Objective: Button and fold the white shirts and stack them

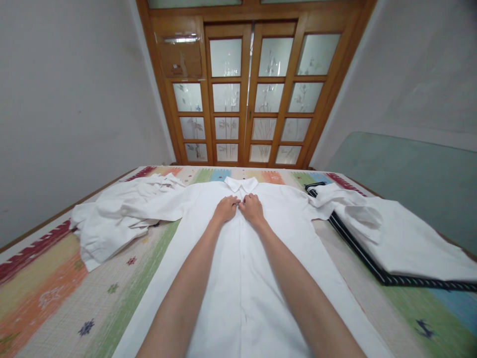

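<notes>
A white collared shirt lies spread out front side up, its collar at the far end and its short sleeves out to both sides. Just below the collar, my left hand pinches the front edge of the shirt with bent fingers. Close beside it, my right hand grips the same front edge from the other side. The fingertips of both hands nearly meet at the middle seam. Whether a button is between them is too small to make out. Down the front, the two edges lie together.
A crumpled heap of white clothes lies at the left, touching the left sleeve. Folded white garments lie at the right over a black striped cloth. A patterned cover is underneath. Wooden glass doors stand beyond; a green panel leans right.
</notes>
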A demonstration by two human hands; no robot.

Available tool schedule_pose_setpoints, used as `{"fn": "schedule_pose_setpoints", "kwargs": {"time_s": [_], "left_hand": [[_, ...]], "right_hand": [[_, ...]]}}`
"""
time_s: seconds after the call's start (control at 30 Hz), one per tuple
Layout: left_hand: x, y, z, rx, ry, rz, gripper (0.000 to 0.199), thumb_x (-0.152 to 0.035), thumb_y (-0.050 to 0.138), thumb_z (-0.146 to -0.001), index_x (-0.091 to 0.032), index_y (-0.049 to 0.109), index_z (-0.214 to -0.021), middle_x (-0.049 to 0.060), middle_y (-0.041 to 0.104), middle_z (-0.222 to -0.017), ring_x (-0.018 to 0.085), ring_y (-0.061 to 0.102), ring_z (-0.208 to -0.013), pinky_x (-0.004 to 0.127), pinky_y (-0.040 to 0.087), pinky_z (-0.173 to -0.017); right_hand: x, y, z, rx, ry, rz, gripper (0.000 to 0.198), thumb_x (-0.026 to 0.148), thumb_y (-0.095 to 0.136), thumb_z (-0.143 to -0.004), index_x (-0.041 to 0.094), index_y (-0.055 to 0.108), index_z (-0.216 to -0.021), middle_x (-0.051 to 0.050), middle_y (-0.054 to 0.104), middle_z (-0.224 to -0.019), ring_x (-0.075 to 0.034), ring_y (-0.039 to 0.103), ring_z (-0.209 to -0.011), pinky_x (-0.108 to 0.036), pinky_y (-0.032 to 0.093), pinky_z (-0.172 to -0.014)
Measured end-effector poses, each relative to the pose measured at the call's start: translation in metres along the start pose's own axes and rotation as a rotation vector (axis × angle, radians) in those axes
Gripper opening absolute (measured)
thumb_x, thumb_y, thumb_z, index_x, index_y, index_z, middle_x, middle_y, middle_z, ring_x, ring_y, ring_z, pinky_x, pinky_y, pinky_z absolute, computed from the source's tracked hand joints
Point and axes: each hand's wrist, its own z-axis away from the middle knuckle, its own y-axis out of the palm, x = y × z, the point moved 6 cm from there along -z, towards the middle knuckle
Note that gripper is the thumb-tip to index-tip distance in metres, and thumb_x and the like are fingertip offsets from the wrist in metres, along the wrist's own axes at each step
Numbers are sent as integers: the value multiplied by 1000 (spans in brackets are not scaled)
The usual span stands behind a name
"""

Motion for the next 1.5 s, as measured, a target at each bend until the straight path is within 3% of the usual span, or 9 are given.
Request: {"fn": "schedule_pose_setpoints", "kwargs": {"time_s": [0.23,0.37,0.57,0.83,1.1,1.5], "left_hand": [[-1,1,-4,2,8,49,35,-10,49,-84,-26,72,-105,2,67,-122,19,54,-122,33,36,-109],[-6,4,-7,-77,-40,101,29,-12,48,-86,-22,72,-98,6,72,-108,21,62,-107,32,43,-99],[-13,12,-10,-124,-135,-13,22,-17,51,-88,-17,68,-102,12,69,-108,23,58,-109,35,40,-99],[-9,10,-14,-130,-124,8,15,-12,54,-87,-19,65,-93,9,64,-107,23,55,-108,34,40,-95],[-13,12,-12,-139,-85,-150,13,-10,51,-88,-19,60,-91,8,59,-100,23,50,-102,34,39,-87],[-16,10,-10,-223,6,52,23,3,47,-81,-19,54,-83,6,57,-92,20,51,-96,32,42,-87]], "right_hand": [[-13,4,-5,-16,81,-104,20,33,58,-83,18,70,-89,-9,65,-100,-22,53,-101,-29,40,-82],[-21,8,-10,21,128,-248,19,25,55,-83,18,72,-84,-5,71,-88,-15,60,-84,-24,40,-75],[-29,13,-13,55,178,-411,20,22,54,-82,16,73,-82,-5,74,-83,-14,64,-78,-21,41,-72],[-32,13,-14,62,185,-480,20,19,52,-82,16,72,-83,-5,74,-85,-13,64,-79,-21,42,-72],[-33,17,-16,50,193,-493,21,22,53,-82,17,73,-80,-5,74,-83,-15,65,-79,-22,43,-71],[-36,22,-18,13,148,-578,21,23,53,-81,18,73,-80,-4,74,-84,-16,65,-79,-24,45,-75]]}}
